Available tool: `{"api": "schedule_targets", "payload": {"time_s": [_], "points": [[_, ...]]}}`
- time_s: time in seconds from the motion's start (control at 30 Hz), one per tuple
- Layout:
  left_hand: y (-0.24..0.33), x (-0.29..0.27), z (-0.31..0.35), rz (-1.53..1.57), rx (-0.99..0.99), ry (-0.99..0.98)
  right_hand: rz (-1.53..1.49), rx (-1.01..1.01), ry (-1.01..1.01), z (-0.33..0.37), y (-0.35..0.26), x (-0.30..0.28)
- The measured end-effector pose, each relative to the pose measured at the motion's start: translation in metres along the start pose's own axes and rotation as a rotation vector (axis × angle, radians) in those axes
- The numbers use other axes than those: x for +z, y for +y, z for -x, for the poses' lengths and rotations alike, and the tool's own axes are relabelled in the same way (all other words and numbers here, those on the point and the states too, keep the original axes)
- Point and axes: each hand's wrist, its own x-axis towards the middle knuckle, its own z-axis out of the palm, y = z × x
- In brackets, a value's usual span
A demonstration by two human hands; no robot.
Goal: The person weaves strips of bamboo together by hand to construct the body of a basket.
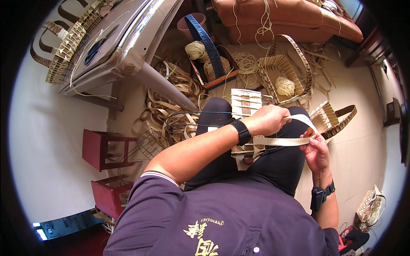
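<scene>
A partly woven basket (247, 97) with a dark wire frame, cream bands and a brown middle strip rests across my lap. From it a flat cream strip (279, 141) runs right, bends round in a loop and comes back toward my left hand. My left hand (270, 120) is closed over the basket's right side, fingers pinched at the strip's upper end. My right hand (316, 151) pinches the strip near its bend, right of my knee. Bare dark wires (188, 113) of the frame stick out to the left.
Loose flat strips (171, 91) heap on the floor beside the table (145, 55). Ahead stand a dark-handled basket with cord balls (196, 50) and a cream basket (299, 87). A smaller basket (326, 117) lies right. Red stools (95, 149) stand left; a sofa (282, 19) is behind.
</scene>
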Motion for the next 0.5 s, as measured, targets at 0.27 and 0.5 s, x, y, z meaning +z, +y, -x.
{"api": "schedule_targets", "payload": {"time_s": [0.27, 0.5], "points": [[-0.005, 0.009, 0.010, -0.169, 0.226, 0.139, 0.002, -0.052, 0.154, 0.004, 0.003, -0.002], [0.000, -0.005, 0.012, -0.219, 0.221, 0.196, 0.053, -0.018, 0.265, 0.003, 0.005, -0.028]]}}
